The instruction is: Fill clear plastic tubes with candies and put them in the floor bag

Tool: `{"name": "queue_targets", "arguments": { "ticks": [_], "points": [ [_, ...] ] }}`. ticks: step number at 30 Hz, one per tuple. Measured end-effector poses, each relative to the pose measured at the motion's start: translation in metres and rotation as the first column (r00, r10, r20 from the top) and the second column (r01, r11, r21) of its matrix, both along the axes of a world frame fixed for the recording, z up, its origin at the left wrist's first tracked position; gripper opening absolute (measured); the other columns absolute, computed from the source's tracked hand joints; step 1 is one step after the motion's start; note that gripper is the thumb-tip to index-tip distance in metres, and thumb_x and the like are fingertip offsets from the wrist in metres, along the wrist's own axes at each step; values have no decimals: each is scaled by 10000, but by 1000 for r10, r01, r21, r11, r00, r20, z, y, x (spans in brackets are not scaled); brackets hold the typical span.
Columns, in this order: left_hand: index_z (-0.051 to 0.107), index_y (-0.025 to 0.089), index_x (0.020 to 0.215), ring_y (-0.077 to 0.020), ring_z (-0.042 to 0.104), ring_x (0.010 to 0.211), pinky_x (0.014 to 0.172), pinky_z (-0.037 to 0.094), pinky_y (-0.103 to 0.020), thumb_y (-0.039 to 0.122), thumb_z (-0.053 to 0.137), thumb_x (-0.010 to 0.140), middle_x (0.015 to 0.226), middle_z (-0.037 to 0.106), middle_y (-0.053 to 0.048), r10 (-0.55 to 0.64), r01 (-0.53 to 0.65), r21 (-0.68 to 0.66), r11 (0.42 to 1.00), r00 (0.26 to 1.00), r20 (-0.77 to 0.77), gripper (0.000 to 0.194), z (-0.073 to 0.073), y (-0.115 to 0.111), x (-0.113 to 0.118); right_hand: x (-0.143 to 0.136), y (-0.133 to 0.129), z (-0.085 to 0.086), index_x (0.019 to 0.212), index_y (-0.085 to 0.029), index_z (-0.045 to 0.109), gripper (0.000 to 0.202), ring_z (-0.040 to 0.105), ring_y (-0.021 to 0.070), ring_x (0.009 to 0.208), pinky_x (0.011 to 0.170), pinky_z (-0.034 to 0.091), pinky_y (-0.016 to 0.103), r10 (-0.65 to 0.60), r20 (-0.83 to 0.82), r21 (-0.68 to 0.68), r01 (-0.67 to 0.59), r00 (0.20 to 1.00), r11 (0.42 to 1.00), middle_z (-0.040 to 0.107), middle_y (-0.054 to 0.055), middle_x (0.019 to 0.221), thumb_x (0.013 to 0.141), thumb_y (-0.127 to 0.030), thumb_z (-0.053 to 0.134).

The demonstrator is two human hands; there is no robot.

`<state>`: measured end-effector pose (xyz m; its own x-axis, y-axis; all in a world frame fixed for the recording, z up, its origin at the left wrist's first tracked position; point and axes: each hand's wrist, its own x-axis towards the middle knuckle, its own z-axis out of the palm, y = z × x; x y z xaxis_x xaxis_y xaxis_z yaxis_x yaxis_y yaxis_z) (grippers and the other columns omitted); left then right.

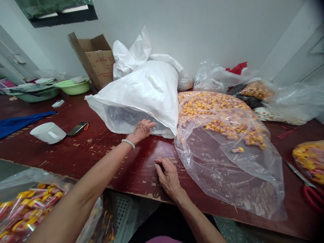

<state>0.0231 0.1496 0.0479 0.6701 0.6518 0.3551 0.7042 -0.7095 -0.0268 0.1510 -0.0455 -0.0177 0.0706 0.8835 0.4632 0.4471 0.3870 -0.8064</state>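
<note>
My left hand, with a beaded bracelet at its wrist, reaches into the mouth of a large white woven sack. Its fingers are stretched out and apart. They are right by small clear plastic pieces inside the sack, whose exact shape I cannot make out. Near the table's front edge, my right hand rests on the red-brown tabletop with fingers curled in and nothing visible in them. To its right lies a large clear plastic bag, with many small yellow-capped tubes towards its back.
At left are a white mug, a phone, a blue cloth and green basins. A cardboard box leans behind. Red-handled scissors lie right. More yellow-capped tubes fill a bag at lower left.
</note>
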Motion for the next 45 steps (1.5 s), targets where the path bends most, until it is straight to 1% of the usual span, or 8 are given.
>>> {"name": "queue_targets", "arguments": {
  "ticks": [8, 14, 19, 24, 28, 33, 41, 45],
  "points": [
    [589, 199, 1226, -323, 571, 1056, 930, 347, -479, 69, 396, 825, 1092, 647, -197, -67, 74, 15, 997, 965, -254, 464, -11, 56, 30, 2, 2, 1, 906, -179, 626, 162, 590, 138, 792, 733, 447, 233, -3, -22, -49, 2, 1000, 999, 630, 31, 828, 809, -102, 522],
    [559, 112, 1232, -307, 499, 1179, 1001, 321, -422, 90, 463, 787, 1250, 568, -201, -144, 155, 39, 987, 968, -208, 456, -6, 64, 34, 1, 4, 2, 915, -193, 619, 164, 588, 134, 803, 740, 441, 231, 10, 4, -79, -10, 1000, 997, 634, 24, 847, 813, -106, 525],
    [651, 134, 994, -321, 550, 1068, 960, 352, -406, 110, 588, 610, 1045, 657, -158, -185, 184, -25, 983, 956, -229, 390, -8, 60, 25, 2, 4, 1, 915, -191, 623, 158, 589, 135, 803, 738, 445, 232, 11, 3, -76, -10, 1000, 997, 634, 26, 844, 817, -117, 524],
    [604, 155, 862, -219, 592, 817, 819, 435, -358, 249, 615, 646, 817, 657, -74, -33, 62, -151, 987, 982, 184, 236, -9, 12, 8, 2, 4, 0, 913, -195, 628, 157, 593, 141, 806, 741, 453, 243, 18, 9, -53, -18, 1000, 998, 640, 25, 842, 820, -130, 518],
    [556, 161, 913, -144, 608, 744, 724, 472, -271, 262, 636, 679, 849, 657, -47, 182, 202, -445, 872, 711, 679, 267, -10, -49, 0, 3, 5, 1, 913, -205, 630, 162, 599, 146, 820, 764, 458, 260, 23, -4, -60, -23, 1000, 998, 651, 26, 860, 826, -137, 511],
    [561, 153, 861, -150, 624, 767, 743, 488, -279, 240, 722, 612, 858, 666, -55, 373, 373, -560, 739, 465, 803, 309, -11, -108, -6, 4, 1, 2, 909, -206, 637, 155, 601, 154, 829, 787, 470, 289, 25, -46, -65, -28, 999, 997, 662, 23, 866, 823, -164, 515],
    [618, 143, 948, -143, 599, 793, 725, 478, -240, 212, 694, 648, 908, 652, -49, 236, 364, -591, 720, 673, 701, 317, -17, -152, -8, 5, -17, 34, 1257, -231, 508, 357, 533, 159, 1088, 939, 445, 315, -10, -143, 43, 16, 990, 999, 537, 73, 1233, 906, -258, 453],
    [639, 128, 900, -136, 602, 718, 665, 485, -233, 182, 708, 596, 825, 670, -39, 320, 400, -640, 656, 621, 716, 316, -20, -162, 0, 17, -18, 45, 1112, -234, 615, 282, 572, 147, 1026, 928, 450, 308, 95, -39, 93, -91, 995, 992, 627, 52, 1082, 909, -200, 422]
  ]
}}
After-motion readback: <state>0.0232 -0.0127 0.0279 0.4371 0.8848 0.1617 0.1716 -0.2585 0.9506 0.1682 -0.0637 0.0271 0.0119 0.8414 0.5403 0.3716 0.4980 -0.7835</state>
